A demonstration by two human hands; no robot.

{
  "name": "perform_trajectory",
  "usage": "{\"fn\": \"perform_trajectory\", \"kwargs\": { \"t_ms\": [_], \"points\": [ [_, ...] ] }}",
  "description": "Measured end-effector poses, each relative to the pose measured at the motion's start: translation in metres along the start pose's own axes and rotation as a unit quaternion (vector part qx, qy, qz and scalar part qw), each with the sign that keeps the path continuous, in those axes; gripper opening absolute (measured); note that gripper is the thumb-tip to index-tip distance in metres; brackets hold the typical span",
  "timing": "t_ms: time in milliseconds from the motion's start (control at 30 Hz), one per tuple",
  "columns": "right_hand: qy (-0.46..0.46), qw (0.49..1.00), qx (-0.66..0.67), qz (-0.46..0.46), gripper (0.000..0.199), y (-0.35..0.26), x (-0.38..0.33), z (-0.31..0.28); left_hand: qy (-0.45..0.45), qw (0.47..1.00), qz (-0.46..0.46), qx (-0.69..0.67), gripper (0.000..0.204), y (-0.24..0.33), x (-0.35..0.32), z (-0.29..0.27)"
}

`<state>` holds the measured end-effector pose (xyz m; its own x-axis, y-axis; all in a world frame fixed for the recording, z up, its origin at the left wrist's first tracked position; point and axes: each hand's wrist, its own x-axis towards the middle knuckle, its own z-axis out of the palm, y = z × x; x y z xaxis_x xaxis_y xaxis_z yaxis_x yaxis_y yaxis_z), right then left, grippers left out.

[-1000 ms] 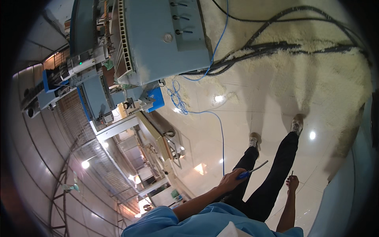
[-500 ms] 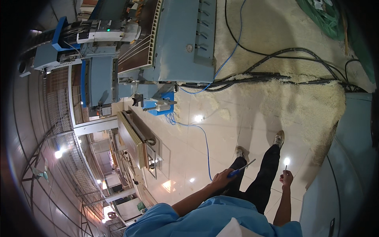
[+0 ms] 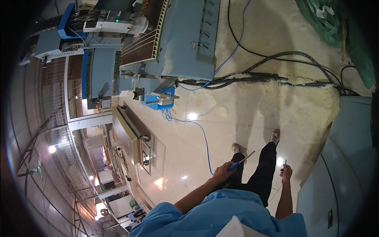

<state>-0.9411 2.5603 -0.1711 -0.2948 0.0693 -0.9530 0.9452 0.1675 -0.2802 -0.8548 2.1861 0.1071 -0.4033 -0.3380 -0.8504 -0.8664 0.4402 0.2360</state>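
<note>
My left hand (image 3: 222, 172) is closed around the handle of a blue air blow gun (image 3: 234, 166). Its thin metal nozzle points forward and right, over my trouser leg. A blue air hose (image 3: 206, 146) runs from this hand across the floor. Off to the right, my right hand (image 3: 286, 173) is raised with its fingers pinched on a short, thin metal rod (image 3: 286, 162), which sticks upward. The rod is too small for me to tell its exact kind. The two hands are well apart.
A large blue-grey machine (image 3: 183, 43) with a slotted bed stands ahead left. Black cables (image 3: 256, 78) cross the sawdust (image 3: 292, 106) on the tiled floor. A grey cabinet (image 3: 347, 158) is close on my right. Stacked boards (image 3: 125, 136) rest on a trolley at left.
The view has shifted slightly, and the cabinet and trolley appear farther left. Both hands keep their grips, with the blow gun and the rod held much as before.
</note>
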Motion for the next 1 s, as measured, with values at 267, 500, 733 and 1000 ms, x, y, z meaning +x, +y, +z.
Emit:
{"fn": "perform_trajectory", "kwargs": {
  "t_ms": [267,500,733,1000],
  "points": [
    [-0.001,1.000,-0.008,-0.012,0.025,-0.031,-0.021,0.003,0.012,0.999,-0.028,0.036,0.057,-0.005,-0.017,-0.014],
    [0.005,0.998,0.008,-0.061,0.023,-0.100,-0.019,-0.010,0.075,0.997,-0.032,-0.003,0.055,-0.043,-0.016,-0.022],
    [0.025,0.989,-0.087,-0.121,0.026,-0.154,-0.048,0.011,0.084,0.996,-0.021,-0.036,0.055,-0.078,-0.017,-0.034],
    [-0.004,0.983,-0.100,-0.154,0.024,-0.156,-0.079,0.070,0.098,0.992,-0.031,-0.079,0.056,-0.109,-0.004,-0.058]
  ]
}}
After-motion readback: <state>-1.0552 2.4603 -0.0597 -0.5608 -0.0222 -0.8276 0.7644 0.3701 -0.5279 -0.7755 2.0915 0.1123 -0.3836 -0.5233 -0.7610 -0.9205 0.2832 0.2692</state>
